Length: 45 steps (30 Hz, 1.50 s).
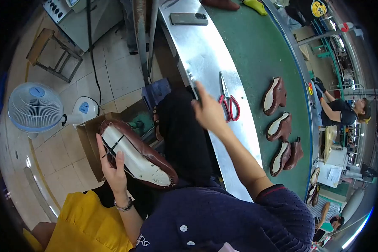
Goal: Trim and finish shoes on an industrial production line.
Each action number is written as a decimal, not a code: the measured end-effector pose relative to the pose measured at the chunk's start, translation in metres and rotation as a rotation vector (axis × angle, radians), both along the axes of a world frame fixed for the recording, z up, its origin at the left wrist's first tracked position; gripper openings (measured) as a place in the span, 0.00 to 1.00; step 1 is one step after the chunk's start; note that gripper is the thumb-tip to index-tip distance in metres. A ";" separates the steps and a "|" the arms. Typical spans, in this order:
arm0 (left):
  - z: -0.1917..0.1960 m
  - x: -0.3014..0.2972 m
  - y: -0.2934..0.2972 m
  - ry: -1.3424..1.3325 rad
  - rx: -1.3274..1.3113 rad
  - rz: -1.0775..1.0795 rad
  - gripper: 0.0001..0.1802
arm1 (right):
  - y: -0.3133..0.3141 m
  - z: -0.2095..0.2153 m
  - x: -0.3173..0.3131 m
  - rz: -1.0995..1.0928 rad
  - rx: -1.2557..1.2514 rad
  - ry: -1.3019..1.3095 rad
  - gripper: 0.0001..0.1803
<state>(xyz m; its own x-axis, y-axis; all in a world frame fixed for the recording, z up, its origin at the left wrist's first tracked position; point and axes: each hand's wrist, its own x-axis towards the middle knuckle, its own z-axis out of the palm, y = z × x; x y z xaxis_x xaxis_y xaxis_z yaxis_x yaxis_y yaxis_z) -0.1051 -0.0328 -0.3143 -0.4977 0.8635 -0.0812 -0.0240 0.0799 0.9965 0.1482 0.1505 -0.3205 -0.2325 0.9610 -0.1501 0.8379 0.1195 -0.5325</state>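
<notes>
A brown leather shoe upper on a last (138, 157) is tilted sole-up over my lap, its pale insole board facing me and nails showing around one end. My left hand (114, 174) holds it from the side, thumb on the insole and fingers around the edge. A thin dark strap or cord crosses the insole near the fingers. Beside the metal bench edge, my right hand (209, 110) is closed around a slim dark tool (195, 86); its far end is blurred, so I cannot tell its kind. Red-handled scissors (229, 107) lie on the bench just right of that hand.
The metal bench (243, 155) also carries a phone (189, 19). Beyond it, several brown lasted shoes (275, 96) rest on a green conveyor belt (248, 46). A cardboard box (88, 147), a fan (35, 107) and a wooden stool (44, 46) stand left. People sit across the belt.
</notes>
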 end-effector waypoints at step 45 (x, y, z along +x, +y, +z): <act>0.003 0.018 0.002 0.916 0.045 0.505 0.06 | -0.113 0.044 0.000 0.087 -0.844 0.527 0.11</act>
<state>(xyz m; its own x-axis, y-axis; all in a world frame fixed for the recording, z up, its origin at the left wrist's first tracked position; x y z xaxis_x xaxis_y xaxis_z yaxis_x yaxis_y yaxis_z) -0.0871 -0.0312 -0.3110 -0.6562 0.5307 0.5365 0.7216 0.2332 0.6519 0.1485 0.0371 -0.2760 -0.5303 0.5636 -0.6333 0.4763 -0.4199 -0.7726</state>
